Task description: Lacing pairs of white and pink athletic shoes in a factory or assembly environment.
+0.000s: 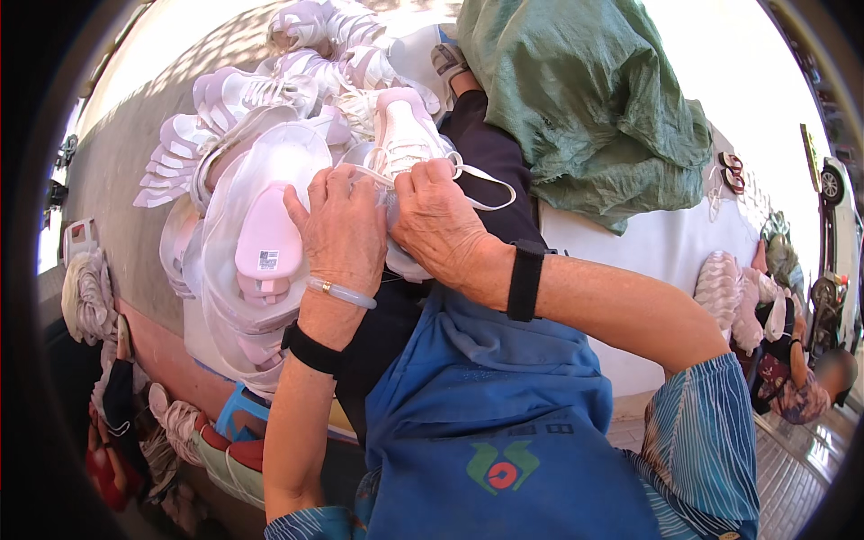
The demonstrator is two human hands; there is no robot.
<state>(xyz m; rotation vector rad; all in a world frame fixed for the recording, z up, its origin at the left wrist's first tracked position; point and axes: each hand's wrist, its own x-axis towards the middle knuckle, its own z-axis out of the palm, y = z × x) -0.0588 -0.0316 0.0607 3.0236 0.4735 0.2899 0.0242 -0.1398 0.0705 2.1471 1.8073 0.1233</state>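
Observation:
A white sneaker (405,135) with a pale pink toe lies on my lap, its toe pointing away from me. Over its laced part my two hands work close together. My left hand (342,229) has its fingers curled, pinching the white shoelace (489,186) at the left side; the little finger sticks out. My right hand (445,220) is closed on the lace too, with a loop hanging out to its right. The fingertips are partly hidden behind the knuckles. Beside my left hand, clear plastic packaging (220,238) surrounds pale pink soles (270,234).
Many white and pink sneakers (261,94) are heaped at the far left. A green woven sack (585,99) covers the right side of my legs. A blue stool (240,409) stands at lower left. Other people sit at both edges, one person (801,387) near more shoes (720,283).

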